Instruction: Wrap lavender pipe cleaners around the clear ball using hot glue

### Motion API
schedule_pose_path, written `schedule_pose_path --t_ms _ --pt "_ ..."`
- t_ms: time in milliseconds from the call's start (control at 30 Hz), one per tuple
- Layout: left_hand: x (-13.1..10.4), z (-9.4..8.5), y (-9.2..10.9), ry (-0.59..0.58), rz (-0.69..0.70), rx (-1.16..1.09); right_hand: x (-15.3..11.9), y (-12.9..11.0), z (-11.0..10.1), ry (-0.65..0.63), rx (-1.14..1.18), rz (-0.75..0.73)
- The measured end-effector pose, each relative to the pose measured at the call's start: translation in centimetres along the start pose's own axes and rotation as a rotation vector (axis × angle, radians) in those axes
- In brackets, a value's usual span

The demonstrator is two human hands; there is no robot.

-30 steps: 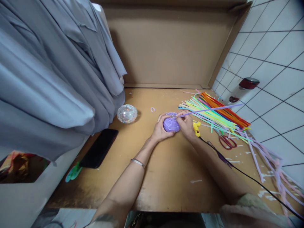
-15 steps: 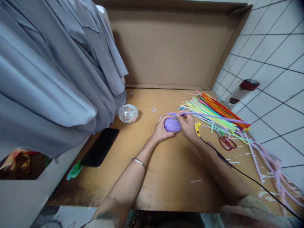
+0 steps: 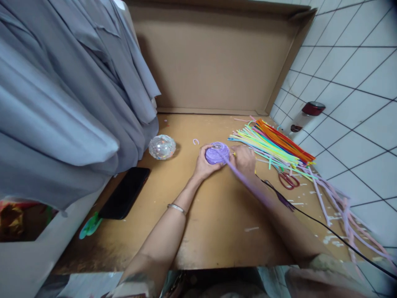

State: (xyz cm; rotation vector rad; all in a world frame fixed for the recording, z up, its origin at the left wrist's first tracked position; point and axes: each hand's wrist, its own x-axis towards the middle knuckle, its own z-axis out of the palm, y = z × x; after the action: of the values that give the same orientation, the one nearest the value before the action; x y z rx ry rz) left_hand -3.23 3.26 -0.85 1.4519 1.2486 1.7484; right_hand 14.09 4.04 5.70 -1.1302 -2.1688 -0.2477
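My left hand (image 3: 204,162) is wrapped round a ball wound with purple pipe cleaner (image 3: 217,156), holding it just above the table. A clear patch shows at the top of the ball. From it a loose purple pipe cleaner (image 3: 245,179) trails down to the right, blurred, across my right forearm. Just right of the ball, my right hand (image 3: 245,159) is closed round a small yellow glue gun (image 3: 234,154), mostly hidden by the fingers. Its tip points towards the ball, and a black cord (image 3: 310,217) runs off to the lower right.
A clear faceted ball (image 3: 162,147) and a small curved pink piece (image 3: 195,141) lie left of my hands. Coloured pipe cleaners (image 3: 273,145), red-handled scissors (image 3: 289,181) and a bottle (image 3: 305,118) are at right. A black phone (image 3: 125,193) lies near grey cloth (image 3: 68,103). Cardboard (image 3: 211,62) stands behind.
My right hand has let go of the purple pipe cleaner and taken hold of the yellow glue gun. The strand's free end has swung down towards me. The view has shifted slightly.
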Motion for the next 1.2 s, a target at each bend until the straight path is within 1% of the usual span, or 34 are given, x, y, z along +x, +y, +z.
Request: schedule_pose_path --t_ms 33,100,133,167,233,267,333,433,500,600,667,767,833,900,967,1100,1200 --pt "0.0 0.0 0.1 0.011 -0.007 0.010 -0.1 0.8 -0.2 -0.071 -0.109 0.115" --pt "0.0 0.0 0.2 0.018 -0.007 0.024 -0.4 2.2 -0.5 -0.261 -0.311 0.345" --pt "0.0 0.0 0.2 0.018 0.000 0.029 -0.5 2.8 -0.7 -0.369 -0.375 0.448" --pt "0.1 0.0 0.2 0.016 0.009 0.035 -0.7 3.2 -0.8 -0.471 -0.402 0.516" --pt "0.1 0.1 0.1 0.007 0.035 0.048 -0.7 3.5 -0.7 -0.582 -0.415 0.590" --pt "0.2 0.1 0.1 0.001 0.051 0.054 -0.7 3.6 -0.6 -0.616 -0.409 0.611" --pt "0.2 0.0 0.2 -0.013 0.085 0.068 -0.6 3.4 -0.4 -0.640 -0.396 0.646" --pt "0.1 -0.1 0.5 -0.043 0.128 0.098 -0.4 3.4 -0.2 -0.621 -0.358 0.726" --pt "0.1 -0.1 0.6 -0.061 0.138 0.112 -0.4 3.5 -0.4 -0.577 -0.324 0.772" --pt "0.1 -0.3 0.5 -0.082 0.133 0.109 -0.5 3.6 -0.8 -0.481 -0.260 0.786" --pt "0.2 -0.4 0.3 -0.101 0.131 0.093 -0.4 3.5 -1.2 -0.390 -0.221 0.785" --pt "0.3 -0.6 0.0 -0.126 0.134 0.067 0.0 3.4 -1.7 -0.200 -0.175 0.772" --pt "0.3 -0.7 -0.1 -0.137 0.144 0.066 0.5 3.4 -2.1 -0.071 -0.133 0.724" --pt "0.3 -0.7 -0.1 -0.148 0.160 0.079 1.2 3.4 -2.5 0.005 -0.102 0.654" --pt "0.3 -0.8 -0.1 -0.161 0.177 0.093 2.1 3.2 -3.1 -0.010 -0.099 0.576" --pt "0.1 -0.9 0.2 -0.192 0.205 0.081 4.0 2.1 -4.2 -0.131 -0.155 0.418" --pt "0.1 -1.1 0.5 -0.224 0.196 0.077 5.0 1.3 -4.7 -0.179 -0.198 0.378"
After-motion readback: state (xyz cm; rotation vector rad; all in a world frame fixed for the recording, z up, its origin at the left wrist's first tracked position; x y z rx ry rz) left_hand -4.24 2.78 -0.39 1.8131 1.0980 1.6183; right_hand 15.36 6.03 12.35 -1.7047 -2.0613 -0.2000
